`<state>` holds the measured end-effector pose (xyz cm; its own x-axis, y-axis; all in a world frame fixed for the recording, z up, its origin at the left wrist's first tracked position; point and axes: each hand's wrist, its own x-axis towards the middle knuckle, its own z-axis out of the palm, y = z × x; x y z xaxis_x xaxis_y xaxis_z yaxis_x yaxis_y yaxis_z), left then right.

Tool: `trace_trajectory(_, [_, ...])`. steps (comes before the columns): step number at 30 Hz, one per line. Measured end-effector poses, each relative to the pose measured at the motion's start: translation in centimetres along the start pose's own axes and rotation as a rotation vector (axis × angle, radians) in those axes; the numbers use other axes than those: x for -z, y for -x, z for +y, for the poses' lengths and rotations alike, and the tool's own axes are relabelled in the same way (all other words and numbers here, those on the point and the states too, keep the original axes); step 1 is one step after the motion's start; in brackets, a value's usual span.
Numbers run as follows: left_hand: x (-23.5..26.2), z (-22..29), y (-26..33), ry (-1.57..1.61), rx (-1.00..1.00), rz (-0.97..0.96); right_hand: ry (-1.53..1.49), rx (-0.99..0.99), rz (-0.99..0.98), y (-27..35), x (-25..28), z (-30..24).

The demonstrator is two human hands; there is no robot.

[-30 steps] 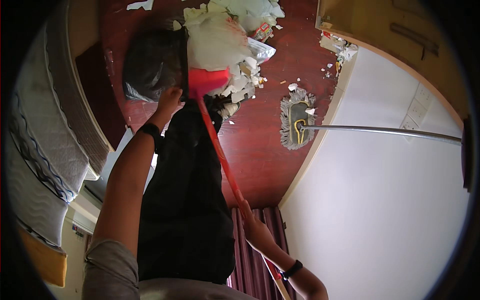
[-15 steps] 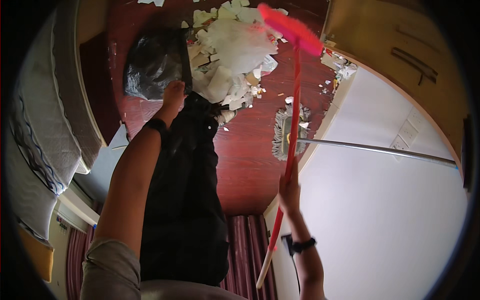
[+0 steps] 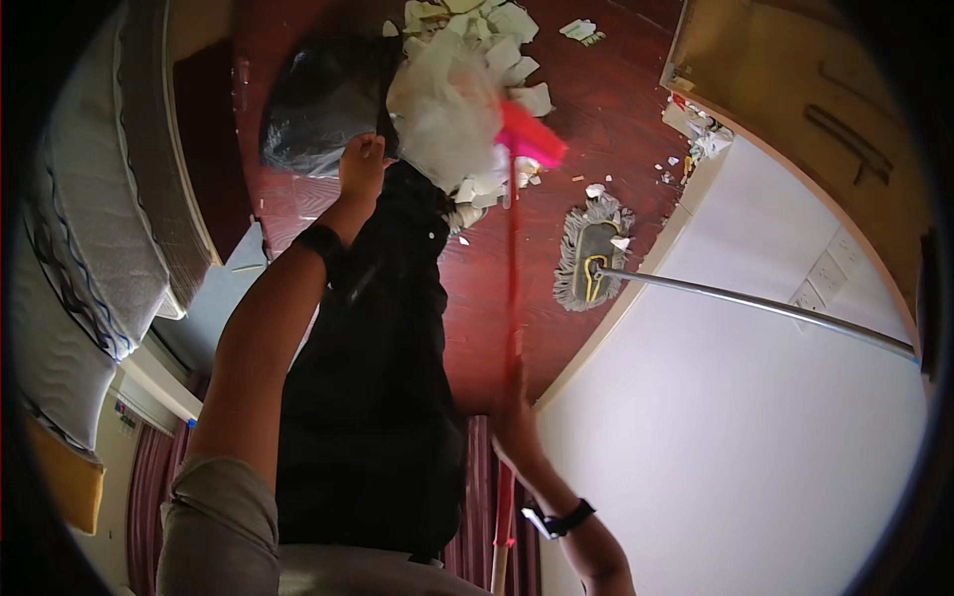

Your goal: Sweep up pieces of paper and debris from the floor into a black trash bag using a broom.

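My left hand (image 3: 362, 167) is closed on the edge of a black plastic bag (image 3: 323, 104), which lies on the red floor with its mouth toward the litter. My right hand (image 3: 512, 422) grips the red handle of a broom, blurred by motion. The broom's pink head (image 3: 532, 137) rests against the right side of a heap of paper scraps (image 3: 512, 25). A large sheet of translucent plastic (image 3: 447, 94) lies over the heap, beside the bag's mouth. My shoe (image 3: 463, 217) shows just below the litter.
A grey mop (image 3: 596, 253) lies to the right, its metal pole (image 3: 755, 295) leaning across the white wall. More scraps (image 3: 701, 134) lie along the wall's foot under a wooden panel (image 3: 805, 89). Mattresses (image 3: 84, 199) stand at the left. Loose paper (image 3: 582, 32) lies farther back.
The broom has swung left and down, its head going from the right of the heap to against it. The litter has become more bunched toward the bag. My left hand still holds the bag.
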<state>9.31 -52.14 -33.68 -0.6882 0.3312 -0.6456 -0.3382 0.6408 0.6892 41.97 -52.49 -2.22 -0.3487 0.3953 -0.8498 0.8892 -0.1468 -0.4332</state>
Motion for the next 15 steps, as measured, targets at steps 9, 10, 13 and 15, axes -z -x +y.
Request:
trace_trajectory(9, [0.4,-0.2,4.8,-0.440,-0.073,-0.236,0.059,0.054,-0.337,1.0,-2.9,-3.5])
trace_trajectory(10, [0.4,0.7,5.0,-0.475,-0.112,-0.258,0.058,0.054,-0.335,0.8,-2.9,-3.6])
trace_trajectory(13, [1.1,1.0,4.2,-0.528,-0.213,-0.271,-0.047,-0.047,-0.359,0.6,-2.3,-3.9])
trace_trajectory(15, [1.3,1.2,3.1,-0.530,-0.216,-0.241,-0.150,-0.047,-0.279,2.0,-1.0,-3.5])
